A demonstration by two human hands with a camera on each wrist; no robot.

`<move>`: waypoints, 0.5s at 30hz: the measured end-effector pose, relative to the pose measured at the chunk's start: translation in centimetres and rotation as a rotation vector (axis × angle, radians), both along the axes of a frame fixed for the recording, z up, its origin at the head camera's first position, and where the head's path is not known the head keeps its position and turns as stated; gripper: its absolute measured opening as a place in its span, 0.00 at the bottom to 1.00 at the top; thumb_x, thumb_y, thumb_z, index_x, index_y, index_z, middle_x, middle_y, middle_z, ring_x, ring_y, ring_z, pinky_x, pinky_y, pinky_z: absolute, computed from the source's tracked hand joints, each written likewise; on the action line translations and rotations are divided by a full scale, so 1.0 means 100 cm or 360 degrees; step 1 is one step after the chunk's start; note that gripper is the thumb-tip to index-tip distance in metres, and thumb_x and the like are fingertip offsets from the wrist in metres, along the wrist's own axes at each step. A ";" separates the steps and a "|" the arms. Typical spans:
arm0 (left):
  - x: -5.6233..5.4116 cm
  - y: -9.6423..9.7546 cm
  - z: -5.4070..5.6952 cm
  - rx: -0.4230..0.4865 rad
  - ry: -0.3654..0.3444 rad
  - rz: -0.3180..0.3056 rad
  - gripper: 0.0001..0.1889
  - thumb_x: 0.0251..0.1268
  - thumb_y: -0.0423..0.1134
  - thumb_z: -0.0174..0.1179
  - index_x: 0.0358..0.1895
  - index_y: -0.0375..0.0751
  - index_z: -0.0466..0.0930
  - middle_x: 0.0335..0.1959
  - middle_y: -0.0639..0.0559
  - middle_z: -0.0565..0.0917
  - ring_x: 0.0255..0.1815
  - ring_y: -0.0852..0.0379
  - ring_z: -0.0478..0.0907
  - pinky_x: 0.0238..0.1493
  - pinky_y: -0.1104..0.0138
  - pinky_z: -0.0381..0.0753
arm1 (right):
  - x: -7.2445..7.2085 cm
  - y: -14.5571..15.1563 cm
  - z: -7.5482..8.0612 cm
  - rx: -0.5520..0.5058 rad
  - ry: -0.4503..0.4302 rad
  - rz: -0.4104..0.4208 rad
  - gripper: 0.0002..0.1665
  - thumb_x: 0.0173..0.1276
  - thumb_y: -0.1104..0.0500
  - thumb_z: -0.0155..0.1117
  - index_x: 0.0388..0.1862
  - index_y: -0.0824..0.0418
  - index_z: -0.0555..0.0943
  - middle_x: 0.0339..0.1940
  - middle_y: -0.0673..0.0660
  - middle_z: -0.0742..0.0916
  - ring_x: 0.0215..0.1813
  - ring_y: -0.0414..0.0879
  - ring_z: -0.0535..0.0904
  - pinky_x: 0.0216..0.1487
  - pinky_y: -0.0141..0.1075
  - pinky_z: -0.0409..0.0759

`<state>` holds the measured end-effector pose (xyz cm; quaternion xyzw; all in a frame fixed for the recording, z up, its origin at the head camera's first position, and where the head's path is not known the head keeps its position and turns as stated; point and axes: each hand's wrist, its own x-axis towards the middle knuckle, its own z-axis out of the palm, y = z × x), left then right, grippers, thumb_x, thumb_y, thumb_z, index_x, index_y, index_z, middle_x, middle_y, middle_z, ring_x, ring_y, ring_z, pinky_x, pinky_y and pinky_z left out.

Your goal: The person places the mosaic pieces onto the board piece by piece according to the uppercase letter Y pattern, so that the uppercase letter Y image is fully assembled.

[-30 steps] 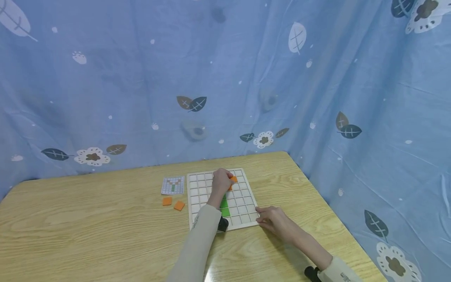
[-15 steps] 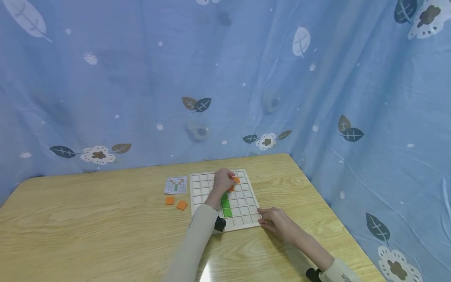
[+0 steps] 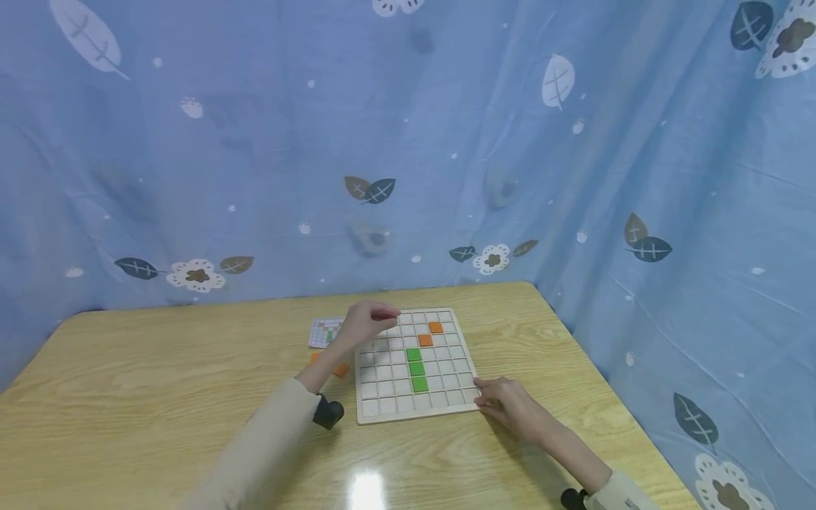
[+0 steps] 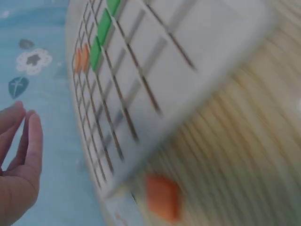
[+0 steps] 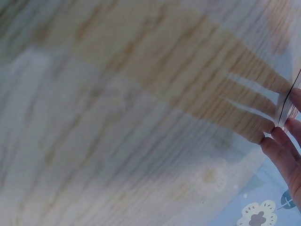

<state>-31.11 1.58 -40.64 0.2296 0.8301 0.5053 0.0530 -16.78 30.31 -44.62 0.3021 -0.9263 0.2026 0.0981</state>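
Note:
A white square grid board (image 3: 385,407) lies on the table. Three green tiles (image 3: 416,368) stand in a column on it, with two orange tiles (image 3: 425,340) running diagonally up to the right from them. Over the board's upper left part hovers my left hand (image 3: 360,327), fingertips close together and nothing seen between them. My right hand (image 3: 510,407) grips the board's right edge near its lower corner, fingertips against the rim in the right wrist view. Two loose orange tiles (image 3: 341,370) lie left of the board, partly hidden by my left arm.
A small printed card (image 3: 324,330) with a coloured grid pattern lies left of the board, partly covered by my left hand. The wooden table (image 3: 191,397) meets a blue leaf-patterned curtain (image 3: 287,177) behind and at the right.
My left hand has moved left, off the orange tile it was touching, which now lies uncovered in its cell. The right hand stays at the board's edge.

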 end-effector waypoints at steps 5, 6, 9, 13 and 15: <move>0.007 -0.039 -0.008 0.0027 -0.0013 0.0005 0.11 0.64 0.33 0.62 0.48 0.35 0.85 0.46 0.44 0.84 0.46 0.50 0.82 0.47 0.61 0.81 | -0.001 0.000 0.000 0.0008 -0.0010 0.0002 0.07 0.53 0.72 0.71 0.31 0.65 0.85 0.46 0.72 0.84 0.37 0.54 0.85 0.36 0.34 0.84; 0.008 -0.048 -0.010 0.0034 -0.0022 -0.0001 0.11 0.65 0.33 0.62 0.48 0.34 0.84 0.47 0.43 0.84 0.47 0.49 0.82 0.47 0.61 0.81 | -0.001 0.000 0.000 0.0008 -0.0013 0.0002 0.07 0.53 0.72 0.71 0.31 0.65 0.85 0.46 0.72 0.84 0.36 0.54 0.85 0.36 0.33 0.84; 0.011 -0.074 -0.018 0.0037 -0.0014 -0.0057 0.13 0.65 0.33 0.61 0.50 0.31 0.83 0.48 0.40 0.84 0.47 0.47 0.82 0.48 0.60 0.81 | 0.000 -0.001 0.001 0.0008 -0.0012 -0.0002 0.07 0.53 0.72 0.71 0.31 0.65 0.85 0.46 0.72 0.83 0.37 0.55 0.85 0.36 0.34 0.84; 0.015 -0.107 -0.028 0.0000 -0.0015 -0.0115 0.14 0.66 0.33 0.60 0.51 0.29 0.81 0.48 0.38 0.83 0.48 0.47 0.81 0.48 0.62 0.81 | 0.000 -0.001 0.002 0.0009 -0.0012 -0.0008 0.07 0.53 0.72 0.71 0.31 0.64 0.86 0.46 0.72 0.84 0.38 0.56 0.85 0.37 0.37 0.84; 0.016 -0.123 -0.034 -0.0009 -0.0019 -0.0172 0.14 0.66 0.32 0.60 0.51 0.28 0.81 0.48 0.37 0.83 0.48 0.46 0.81 0.47 0.65 0.81 | 0.000 -0.001 0.001 0.0011 -0.0009 -0.0006 0.07 0.52 0.72 0.71 0.31 0.64 0.86 0.46 0.72 0.84 0.38 0.57 0.85 0.38 0.38 0.84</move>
